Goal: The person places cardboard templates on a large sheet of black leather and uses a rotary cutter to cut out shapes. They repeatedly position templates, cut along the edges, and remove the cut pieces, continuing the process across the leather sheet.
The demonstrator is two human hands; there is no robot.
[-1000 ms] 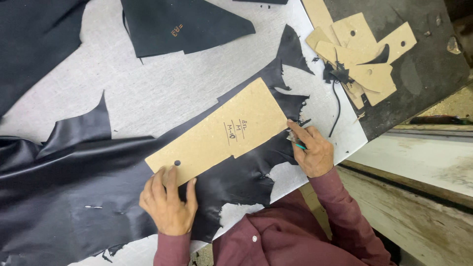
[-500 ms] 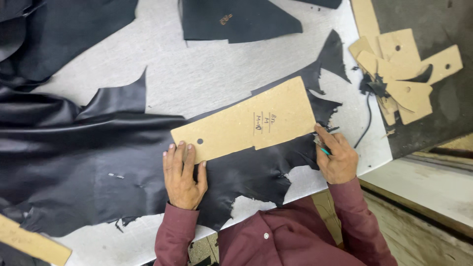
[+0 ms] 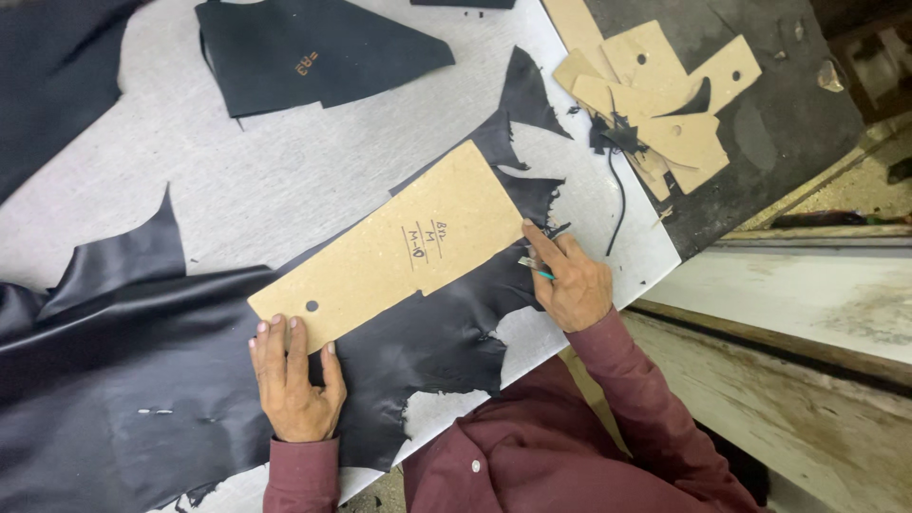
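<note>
Your left hand (image 3: 293, 380) lies flat and open, with its fingertips pressing on the near end of the long cardboard shape (image 3: 399, 247). It grips nothing; it pushes down so the shape does not slide. The cardboard shape lies tilted across the black leather (image 3: 142, 380), which is spread over the grey table (image 3: 275, 180). There is a small round hole near the end by your fingers, and some writing in the middle.

Your right hand (image 3: 570, 280) is closed around a thin tool with a green bit (image 3: 534, 268). Its tip sits right at the far edge of the cardboard shape, touching the leather there. You hold it close to the edge so the tool can follow the side of the shape.

The leather near your right hand has ragged, cut-out edges, with bare table showing in the gaps. So there is not much leather left on that side of the shape.

Up at the top lies another dark cut piece (image 3: 313, 47), well apart from your hands. To the right, on a dark mat (image 3: 788, 123), sits a pile of more cardboard shapes (image 3: 665, 95) with a black cord (image 3: 619, 199) hanging from it toward you. The cord ends near your right hand but does not touch it. Nothing lies on top of the shape you are holding
</note>
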